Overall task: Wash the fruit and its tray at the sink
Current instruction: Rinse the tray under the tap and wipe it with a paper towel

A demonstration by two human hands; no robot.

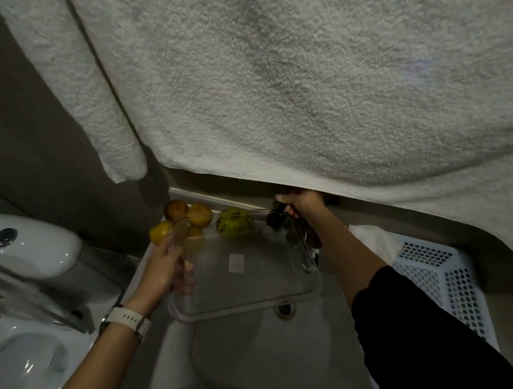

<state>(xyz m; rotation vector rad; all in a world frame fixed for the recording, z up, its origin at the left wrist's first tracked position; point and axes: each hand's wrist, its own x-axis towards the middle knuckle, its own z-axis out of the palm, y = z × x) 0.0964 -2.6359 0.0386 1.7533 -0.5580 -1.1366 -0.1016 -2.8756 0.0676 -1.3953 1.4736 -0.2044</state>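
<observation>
The left hand (165, 267) grips the clear tray (247, 275) by its edge, tilted over the sink (263, 367); its pale label (236, 262) shows no readable writing. The right hand (300, 202) curls around the tap (281, 220). The fruit (205, 220) sits on the sink's back ledge.

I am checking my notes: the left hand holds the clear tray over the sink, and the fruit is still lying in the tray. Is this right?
Not quite. The head view shows the fruit on the ledge behind the sink, not in the clear tray. The left hand does hold it.

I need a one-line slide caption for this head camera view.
Left hand holds the clear tray over the sink; right hand grips the tap, fruit behind.
</observation>
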